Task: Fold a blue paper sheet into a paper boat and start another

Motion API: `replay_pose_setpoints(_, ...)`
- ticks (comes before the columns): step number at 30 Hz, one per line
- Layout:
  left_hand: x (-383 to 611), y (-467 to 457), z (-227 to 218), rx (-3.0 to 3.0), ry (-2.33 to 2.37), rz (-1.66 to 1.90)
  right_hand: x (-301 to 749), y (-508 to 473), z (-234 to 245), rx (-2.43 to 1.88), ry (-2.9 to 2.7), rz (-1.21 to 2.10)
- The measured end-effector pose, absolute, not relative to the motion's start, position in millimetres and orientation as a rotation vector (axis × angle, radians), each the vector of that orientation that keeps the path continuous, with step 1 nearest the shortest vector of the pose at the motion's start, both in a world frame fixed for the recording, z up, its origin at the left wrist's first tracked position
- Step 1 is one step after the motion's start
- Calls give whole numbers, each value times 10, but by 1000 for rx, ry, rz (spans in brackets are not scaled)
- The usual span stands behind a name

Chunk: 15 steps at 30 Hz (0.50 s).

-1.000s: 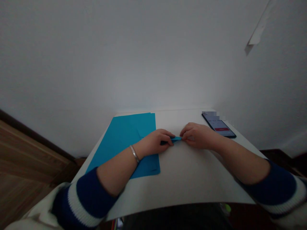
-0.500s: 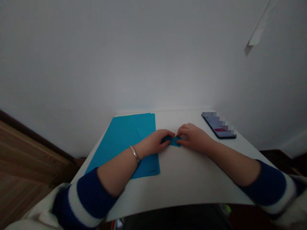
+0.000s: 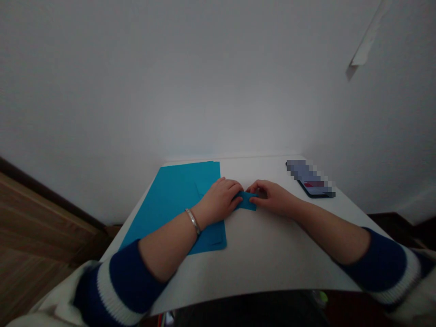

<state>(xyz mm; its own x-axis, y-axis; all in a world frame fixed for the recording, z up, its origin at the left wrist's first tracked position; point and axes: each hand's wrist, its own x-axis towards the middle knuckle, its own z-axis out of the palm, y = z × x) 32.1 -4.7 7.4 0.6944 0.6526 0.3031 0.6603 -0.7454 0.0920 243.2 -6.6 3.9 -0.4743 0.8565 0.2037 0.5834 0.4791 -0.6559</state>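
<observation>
A small piece of blue paper (image 3: 248, 201) is held between my two hands, low over the white table. My left hand (image 3: 223, 200), with a silver bangle on its wrist, grips the paper's left end, thumb in front and fingers curled behind. At the other end, my right hand (image 3: 270, 197) pinches the paper between thumb and fingers. Part of the paper is hidden by my fingers. Under my left forearm lie larger blue sheets (image 3: 170, 195), with a smaller blue piece resting on them.
On the right of the white table (image 3: 272, 254) lies a phone (image 3: 309, 179), its screen partly blurred out. A pale wall (image 3: 218, 81) rises behind the table. To the left stands a wooden panel (image 3: 34, 227).
My left hand has shifted slightly, its fingers now more bent over the paper. The right fingers have lowered a little and drawn closer to the left. More of the blue piece shows.
</observation>
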Motion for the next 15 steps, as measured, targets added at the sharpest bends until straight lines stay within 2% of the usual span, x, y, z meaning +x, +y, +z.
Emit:
replay_pose_setpoints(4,302,-25,110,-2810,-1043,-635,2389,-134,55,-1143,-2165,785)
replay_pose_setpoints(15,319,-81,162,-2647,-536,-1276,2461,-148,129,-615,-2321,110)
